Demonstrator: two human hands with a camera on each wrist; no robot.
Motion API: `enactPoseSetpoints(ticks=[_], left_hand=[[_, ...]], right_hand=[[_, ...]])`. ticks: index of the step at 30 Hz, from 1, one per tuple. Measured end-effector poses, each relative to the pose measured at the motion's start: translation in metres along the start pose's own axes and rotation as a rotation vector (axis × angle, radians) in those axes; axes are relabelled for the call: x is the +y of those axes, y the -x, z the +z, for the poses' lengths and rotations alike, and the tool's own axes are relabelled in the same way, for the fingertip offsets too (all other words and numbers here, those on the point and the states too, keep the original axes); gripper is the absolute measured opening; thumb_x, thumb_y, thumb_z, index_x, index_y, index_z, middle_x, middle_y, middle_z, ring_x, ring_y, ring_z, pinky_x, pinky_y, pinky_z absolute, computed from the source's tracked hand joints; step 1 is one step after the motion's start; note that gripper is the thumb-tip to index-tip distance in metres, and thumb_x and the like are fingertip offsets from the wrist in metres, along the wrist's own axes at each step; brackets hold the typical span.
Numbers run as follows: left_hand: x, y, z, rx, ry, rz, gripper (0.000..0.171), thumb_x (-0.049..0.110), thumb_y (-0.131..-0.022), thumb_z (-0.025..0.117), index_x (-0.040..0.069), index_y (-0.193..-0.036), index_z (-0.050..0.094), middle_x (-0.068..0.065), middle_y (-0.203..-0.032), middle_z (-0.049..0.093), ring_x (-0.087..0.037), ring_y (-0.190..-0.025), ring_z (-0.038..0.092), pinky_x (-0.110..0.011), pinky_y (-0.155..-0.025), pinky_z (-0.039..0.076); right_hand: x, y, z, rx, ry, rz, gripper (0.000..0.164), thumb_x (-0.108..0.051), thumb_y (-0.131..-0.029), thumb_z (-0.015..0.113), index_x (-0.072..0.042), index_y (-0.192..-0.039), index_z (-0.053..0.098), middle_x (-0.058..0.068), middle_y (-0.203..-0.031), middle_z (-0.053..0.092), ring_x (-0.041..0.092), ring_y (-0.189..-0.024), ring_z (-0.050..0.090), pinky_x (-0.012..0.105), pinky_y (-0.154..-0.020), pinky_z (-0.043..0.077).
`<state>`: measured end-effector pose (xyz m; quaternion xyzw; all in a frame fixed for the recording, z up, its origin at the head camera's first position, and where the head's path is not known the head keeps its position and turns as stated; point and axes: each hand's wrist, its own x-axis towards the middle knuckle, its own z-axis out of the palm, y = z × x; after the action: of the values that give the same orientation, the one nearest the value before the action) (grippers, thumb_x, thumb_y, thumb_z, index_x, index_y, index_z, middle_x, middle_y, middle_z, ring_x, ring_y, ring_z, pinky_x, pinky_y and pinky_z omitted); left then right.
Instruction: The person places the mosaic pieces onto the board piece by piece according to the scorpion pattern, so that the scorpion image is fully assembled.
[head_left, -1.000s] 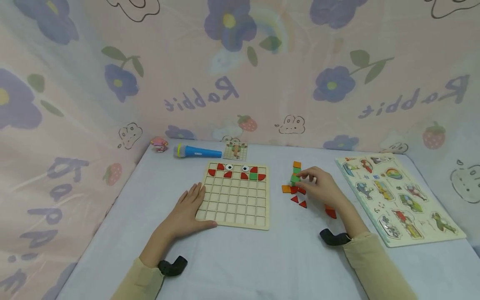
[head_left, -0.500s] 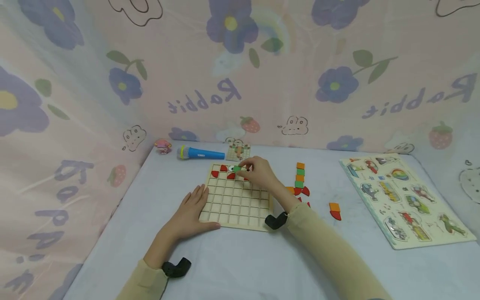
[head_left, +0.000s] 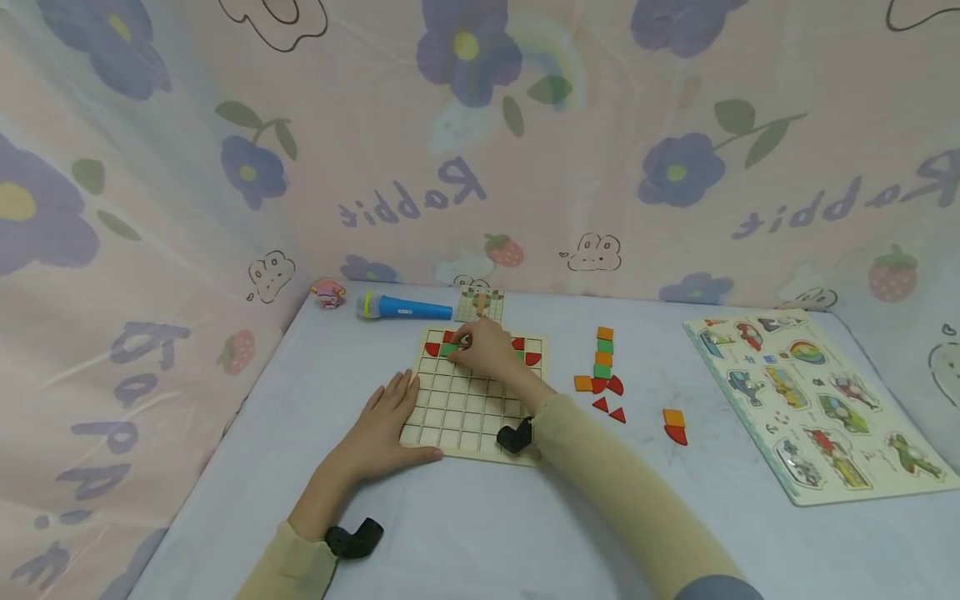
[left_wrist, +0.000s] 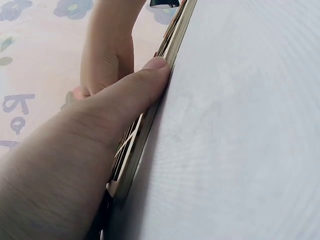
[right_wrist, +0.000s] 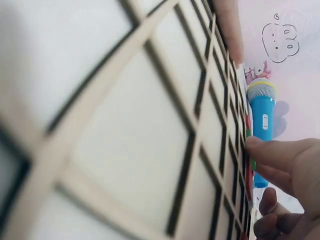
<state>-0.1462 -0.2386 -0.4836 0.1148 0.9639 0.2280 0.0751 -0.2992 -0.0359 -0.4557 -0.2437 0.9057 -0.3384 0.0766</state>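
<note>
A wooden grid board [head_left: 453,412] lies flat on the white table, with red quarter-round tiles and white eye pieces in its far rows. My left hand [head_left: 381,423] rests spread along its left edge, thumb at the front edge; in the left wrist view the thumb [left_wrist: 145,82] presses on the rim. Over the second row from the far side, my right hand [head_left: 487,350] pinches a green square tile [head_left: 448,350] between thumb and finger, right at a cell beside a red quarter-round tile [head_left: 432,350]. Its curled fingers cover part of the row.
Right of the board are orange and green squares [head_left: 604,346], red triangles [head_left: 617,415] and an orange square with a red quarter-round [head_left: 674,425]. Behind stand a pattern card [head_left: 480,304], blue toy microphone [head_left: 412,309] and pink figurine [head_left: 328,292]. A picture puzzle board [head_left: 810,400] lies far right.
My right hand has gone from the loose tiles to the board with a green square tile, then slightly left and down to the second row. My left hand has stayed on the board's edge.
</note>
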Motion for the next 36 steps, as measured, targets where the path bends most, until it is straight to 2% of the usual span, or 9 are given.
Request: enactPoseSetpoints(ticks=[4, 8, 13, 17, 22, 26, 28, 32, 36], left_hand=[[0.001, 0.000, 0.000, 0.003, -0.003, 0.003, 0.128, 0.079, -0.082, 0.072, -0.001, -0.167, 0.020, -0.018, -0.177, 0.013, -0.034, -0.165, 0.005, -0.057, -0.132, 0.008], [0.002, -0.001, 0.000, 0.004, 0.001, 0.003, 0.128, 0.079, -0.082, 0.072, 0.000, -0.167, 0.020, -0.018, -0.177, 0.013, -0.033, -0.165, 0.005, -0.057, -0.132, 0.008], [0.005, -0.002, 0.001, -0.001, 0.009, 0.000, 0.128, 0.079, -0.081, 0.073, 0.000, -0.167, 0.021, -0.018, -0.177, 0.013, -0.034, -0.165, 0.006, -0.057, -0.132, 0.008], [0.007, -0.003, 0.003, -0.007, 0.010, -0.005, 0.128, 0.078, -0.081, 0.074, -0.001, -0.167, 0.021, -0.018, -0.177, 0.013, -0.034, -0.165, 0.006, -0.057, -0.132, 0.008], [0.007, -0.002, 0.006, -0.004, 0.005, -0.004, 0.128, 0.078, -0.081, 0.074, -0.001, -0.167, 0.022, -0.018, -0.177, 0.013, -0.034, -0.165, 0.006, -0.058, -0.132, 0.009], [0.006, -0.002, 0.006, -0.004, 0.013, -0.006, 0.128, 0.079, -0.081, 0.073, 0.000, -0.167, 0.022, -0.017, -0.177, 0.013, -0.034, -0.165, 0.005, -0.058, -0.132, 0.009], [0.006, -0.002, 0.006, -0.003, 0.019, -0.007, 0.128, 0.079, -0.081, 0.073, 0.000, -0.167, 0.021, -0.016, -0.177, 0.012, -0.033, -0.165, 0.005, -0.058, -0.132, 0.009], [0.003, 0.000, 0.005, 0.007, 0.012, -0.010, 0.128, 0.080, -0.081, 0.072, 0.000, -0.167, 0.022, -0.017, -0.177, 0.012, -0.034, -0.165, 0.005, -0.059, -0.132, 0.009], [-0.001, 0.000, 0.004, 0.016, -0.001, -0.009, 0.128, 0.080, -0.081, 0.072, 0.000, -0.167, 0.021, -0.016, -0.177, 0.012, -0.034, -0.165, 0.006, -0.059, -0.132, 0.009]], right_hand=[[-0.004, 0.000, 0.000, 0.012, 0.013, 0.023, 0.026, -0.026, -0.091, 0.086, -0.012, -0.112, 0.082, 0.003, -0.094, 0.074, 0.018, -0.084, 0.065, 0.041, -0.077, 0.055], [-0.006, 0.002, -0.004, 0.017, -0.001, 0.037, 0.025, -0.026, -0.094, 0.083, -0.012, -0.115, 0.081, 0.004, -0.093, 0.071, 0.018, -0.080, 0.062, 0.042, -0.076, 0.053], [0.006, 0.007, -0.019, 0.058, -0.075, 0.036, 0.027, -0.024, -0.103, 0.070, -0.007, -0.122, 0.077, 0.006, -0.086, 0.066, 0.014, -0.063, 0.049, 0.031, -0.063, 0.043], [0.025, 0.018, -0.041, 0.096, -0.116, 0.043, 0.031, -0.024, -0.104, 0.068, -0.002, -0.126, 0.074, 0.009, -0.089, 0.063, 0.013, -0.059, 0.043, 0.028, -0.058, 0.038], [0.050, 0.047, -0.071, 0.151, -0.102, 0.100, 0.032, -0.026, -0.103, 0.070, -0.004, -0.126, 0.073, 0.012, -0.098, 0.062, 0.017, -0.066, 0.046, 0.030, -0.059, 0.039], [0.073, 0.079, -0.093, 0.214, -0.064, 0.112, 0.031, -0.024, -0.102, 0.071, -0.003, -0.124, 0.074, 0.012, -0.096, 0.062, 0.022, -0.076, 0.050, 0.031, -0.063, 0.041], [0.084, 0.096, -0.104, 0.237, -0.052, 0.119, 0.030, -0.023, -0.102, 0.071, -0.002, -0.123, 0.074, 0.012, -0.095, 0.063, 0.023, -0.076, 0.051, 0.031, -0.063, 0.041], [0.106, 0.125, -0.121, 0.237, -0.050, 0.169, 0.031, -0.025, -0.103, 0.070, -0.002, -0.123, 0.074, 0.011, -0.096, 0.063, 0.023, -0.077, 0.050, 0.031, -0.062, 0.041], [0.127, 0.144, -0.130, 0.217, -0.060, 0.239, 0.034, -0.029, -0.103, 0.070, -0.003, -0.124, 0.073, 0.010, -0.097, 0.062, 0.023, -0.082, 0.052, 0.030, -0.063, 0.043]])
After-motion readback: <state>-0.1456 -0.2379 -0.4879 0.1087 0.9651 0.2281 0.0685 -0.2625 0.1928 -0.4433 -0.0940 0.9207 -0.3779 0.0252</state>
